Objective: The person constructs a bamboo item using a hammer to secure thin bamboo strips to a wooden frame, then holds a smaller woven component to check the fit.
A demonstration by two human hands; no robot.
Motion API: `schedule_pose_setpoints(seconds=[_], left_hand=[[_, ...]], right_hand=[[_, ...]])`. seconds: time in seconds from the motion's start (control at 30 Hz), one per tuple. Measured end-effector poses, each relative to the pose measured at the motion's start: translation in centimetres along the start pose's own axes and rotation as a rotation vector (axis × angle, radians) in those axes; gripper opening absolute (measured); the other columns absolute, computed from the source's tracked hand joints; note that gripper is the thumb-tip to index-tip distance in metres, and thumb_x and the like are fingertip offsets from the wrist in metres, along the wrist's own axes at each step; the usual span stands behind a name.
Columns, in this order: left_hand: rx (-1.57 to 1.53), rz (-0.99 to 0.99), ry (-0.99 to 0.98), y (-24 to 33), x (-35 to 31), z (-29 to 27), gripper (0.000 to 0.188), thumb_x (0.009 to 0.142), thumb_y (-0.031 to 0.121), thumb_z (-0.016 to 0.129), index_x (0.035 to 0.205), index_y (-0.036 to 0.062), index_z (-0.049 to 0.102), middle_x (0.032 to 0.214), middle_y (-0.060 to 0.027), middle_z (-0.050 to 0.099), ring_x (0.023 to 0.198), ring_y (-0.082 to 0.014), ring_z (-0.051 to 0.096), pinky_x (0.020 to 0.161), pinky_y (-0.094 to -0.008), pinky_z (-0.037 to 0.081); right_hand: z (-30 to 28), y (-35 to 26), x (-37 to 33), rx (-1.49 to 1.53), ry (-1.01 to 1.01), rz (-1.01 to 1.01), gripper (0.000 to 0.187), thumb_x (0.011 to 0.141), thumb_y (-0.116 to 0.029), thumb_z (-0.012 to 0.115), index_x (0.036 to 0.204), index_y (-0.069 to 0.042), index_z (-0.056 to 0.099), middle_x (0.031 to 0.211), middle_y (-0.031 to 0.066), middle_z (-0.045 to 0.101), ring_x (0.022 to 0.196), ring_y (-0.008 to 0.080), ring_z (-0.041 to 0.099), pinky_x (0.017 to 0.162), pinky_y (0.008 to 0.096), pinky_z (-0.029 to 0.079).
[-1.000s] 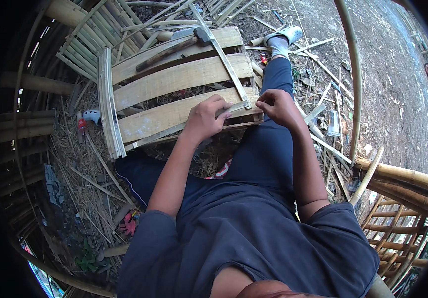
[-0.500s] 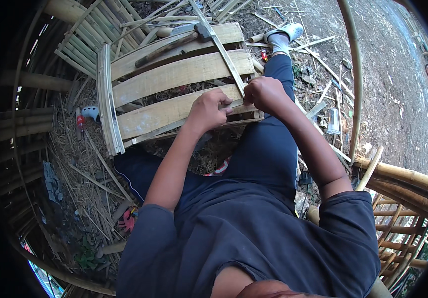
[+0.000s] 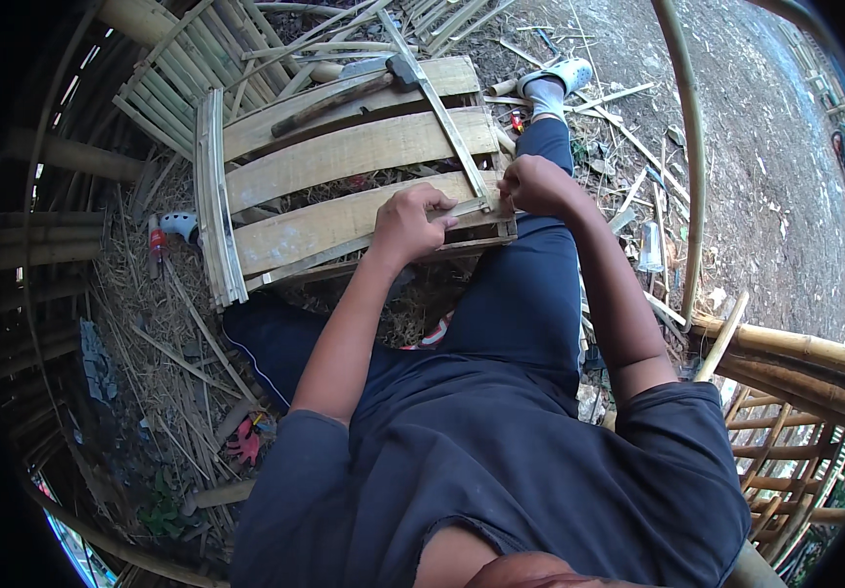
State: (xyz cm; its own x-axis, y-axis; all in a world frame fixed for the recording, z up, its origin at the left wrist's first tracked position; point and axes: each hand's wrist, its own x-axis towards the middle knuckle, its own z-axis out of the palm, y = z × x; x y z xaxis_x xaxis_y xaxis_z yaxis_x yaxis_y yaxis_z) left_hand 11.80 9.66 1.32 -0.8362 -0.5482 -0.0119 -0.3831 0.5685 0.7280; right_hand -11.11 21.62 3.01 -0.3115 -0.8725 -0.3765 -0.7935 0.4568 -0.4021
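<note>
A low slatted wooden bench (image 3: 344, 162) stands in front of me. Along its near edge lies a thin bamboo strip (image 3: 464, 208), pinched between the thumb and fingers of my left hand (image 3: 411, 221). Another long strip (image 3: 447, 125) crosses the slats at a slant, its near end meeting the first strip close to the bench's right corner. Just right of that joint my right hand (image 3: 537, 186) is closed, fingertips pressed together; whatever they hold is too small to make out. A hammer (image 3: 344, 103) with a wooden handle rests on the far slats, its head beside the slanted strip.
Upright bamboo strips (image 3: 213, 196) line the bench's left end. A bamboo post (image 3: 689, 167) rises at the right, above a bamboo rail (image 3: 795, 353). Split bamboo scraps and a clear plastic cup (image 3: 650, 247) litter the ground. My right leg (image 3: 530, 284) stretches past the bench.
My right hand has shifted slightly right, off the joint of the two strips, uncovering the slanted strip's near end. My left hand keeps its pinch.
</note>
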Motion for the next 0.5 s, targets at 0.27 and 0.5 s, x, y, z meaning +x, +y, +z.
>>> schedule_pose_setpoints(seconds=[0.27,0.5], left_hand=[[-0.035,0.036,-0.017,0.2,0.4,-0.3,0.023,0.078,0.020,0.085,0.099,0.0105,0.082,0.101,-0.0101,0.076,0.098,-0.0308,0.072,0.089,-0.0404,0.056],[-0.036,0.031,0.015,0.6,-0.1,-1.0,0.023,0.077,0.018,0.086,0.099,0.0099,0.082,0.098,-0.0104,0.076,0.094,-0.0315,0.072,0.086,-0.0401,0.056]], right_hand=[[3.1,1.8,-0.1,0.421,0.005,0.014,0.033,0.088,-0.027,0.070,0.087,0.006,0.073,0.071,0.0249,0.066,0.067,0.0358,0.068,0.070,0.0451,0.053],[1.7,0.4,-1.0,0.317,-0.064,-0.051,0.034,0.101,-0.024,0.058,0.095,0.004,0.077,0.075,0.0153,0.071,0.071,0.0206,0.067,0.072,0.0374,0.053]])
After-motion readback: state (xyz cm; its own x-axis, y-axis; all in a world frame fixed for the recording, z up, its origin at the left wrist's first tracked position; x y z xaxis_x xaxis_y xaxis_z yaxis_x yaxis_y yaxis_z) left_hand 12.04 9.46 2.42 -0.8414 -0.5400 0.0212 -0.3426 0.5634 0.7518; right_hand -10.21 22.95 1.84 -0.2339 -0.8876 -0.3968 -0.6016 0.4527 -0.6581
